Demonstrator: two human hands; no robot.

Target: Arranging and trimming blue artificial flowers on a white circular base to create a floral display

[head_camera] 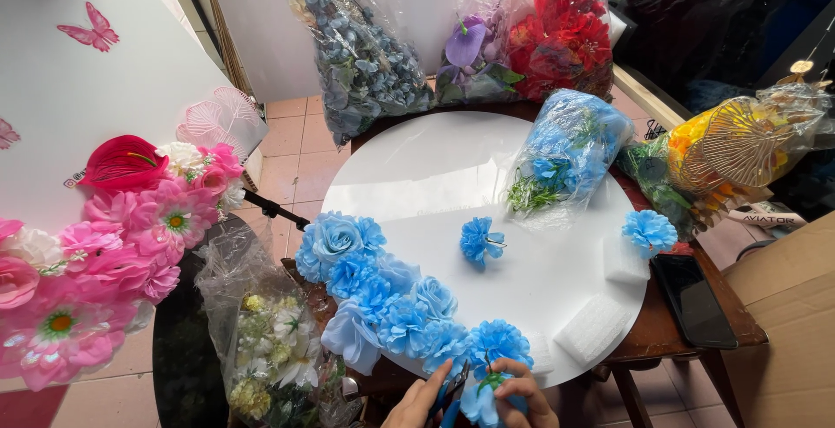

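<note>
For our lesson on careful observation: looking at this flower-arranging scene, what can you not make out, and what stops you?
- Head view: both hands, left hand and right hand, are cut off by the bottom edge.
- The slim blue-handled tool between them: mostly hidden by fingers, kind unclear.
- The blue fabric flower stem: hidden behind the right hand.
- Flowers in the crinkled clear plastic bag: blurred by the wrap.
- The dark flat phone screen: blank.

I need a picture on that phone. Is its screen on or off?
Off: the phone lies flat at the table edge, its screen uniformly black.
</note>
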